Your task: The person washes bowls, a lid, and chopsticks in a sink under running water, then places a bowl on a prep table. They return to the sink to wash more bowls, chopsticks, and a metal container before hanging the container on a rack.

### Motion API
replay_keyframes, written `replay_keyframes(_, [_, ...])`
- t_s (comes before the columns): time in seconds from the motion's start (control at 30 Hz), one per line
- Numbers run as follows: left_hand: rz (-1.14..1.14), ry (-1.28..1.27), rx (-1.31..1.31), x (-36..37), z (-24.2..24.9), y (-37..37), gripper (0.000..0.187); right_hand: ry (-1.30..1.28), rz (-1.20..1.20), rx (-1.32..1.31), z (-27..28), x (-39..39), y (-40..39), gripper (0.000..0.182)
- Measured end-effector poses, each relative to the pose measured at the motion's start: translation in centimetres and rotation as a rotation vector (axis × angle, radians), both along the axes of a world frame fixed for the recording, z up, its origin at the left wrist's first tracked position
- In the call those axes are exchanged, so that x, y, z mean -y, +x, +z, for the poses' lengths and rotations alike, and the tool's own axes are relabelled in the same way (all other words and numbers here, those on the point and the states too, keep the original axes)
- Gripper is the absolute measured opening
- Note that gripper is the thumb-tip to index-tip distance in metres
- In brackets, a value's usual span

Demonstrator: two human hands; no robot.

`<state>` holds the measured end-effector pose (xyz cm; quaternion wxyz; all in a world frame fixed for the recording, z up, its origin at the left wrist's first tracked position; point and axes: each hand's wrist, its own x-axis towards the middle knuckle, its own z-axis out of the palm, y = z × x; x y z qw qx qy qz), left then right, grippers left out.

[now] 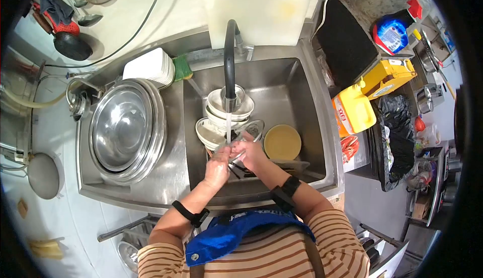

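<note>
The step in hand looks to be rinsing: both hands meet over the sink (271, 89), just below the tap (230, 52), whose stream (229, 123) falls at their fingers. The left hand (217, 169), coming in from 7 o'clock, has its fingers curled tight, seemingly pinching the near end of a slim utensil (239, 156). The right hand (252, 155), from 4 o'clock, is bent round the same piece with little gap between fingers and palm, though the fingertips are partly hidden.

Wetting the other side would, I judge, call for one hand to ease its grip while the other holds firm and rolls the utensil under the water.

The utensil looks thin, pale and shiny, slanting from about 7 to 1 o'clock; most of it is covered by the hands, so its exact kind cannot be told. It is held above the sink, with stacked bowls (215, 101) at 12 o'clock from it and a yellow plate (283, 143) at nearly 3 o'clock. Well off at 9 o'clock, steel basins (122, 127) sit on the counter (173, 162).
</note>
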<state>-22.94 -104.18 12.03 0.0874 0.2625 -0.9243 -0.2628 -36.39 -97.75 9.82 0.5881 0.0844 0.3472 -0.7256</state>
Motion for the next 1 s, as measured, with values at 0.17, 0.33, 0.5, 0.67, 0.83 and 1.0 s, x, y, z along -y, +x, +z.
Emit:
replay_keyframes(0.17, [-0.280,0.789,-0.155,0.6,0.4,-0.4,0.063,-0.017,0.037,0.108,0.8,-3.9,-2.1,0.064])
replay_keyframes(0.33, [-0.134,0.255,0.019,0.0,-1.3,-2.4,0.059,-0.088,0.017,0.066,1.1,-4.3,-1.1,0.064])
replay_keyframes(0.5, [-0.085,-0.041,-0.121,-0.8,-1.3,-2.5,0.058,-0.132,0.049,0.084,2.4,-4.7,-1.6,0.073])
replay_keyframes(0.67, [-0.015,-0.138,-0.174,-2.1,0.1,-1.3,0.062,-0.286,0.161,0.096,2.2,-5.1,-1.9,0.059])
replay_keyframes(0.83, [0.135,-0.195,-0.256,-2.2,1.8,1.6,0.075,-0.255,0.216,0.138,1.2,-5.7,-1.6,0.061])
replay_keyframes(1.0, [0.785,1.156,-0.444,1.6,2.6,3.7,0.074,-0.209,0.274,0.218,-0.6,-8.0,-1.7,0.072])
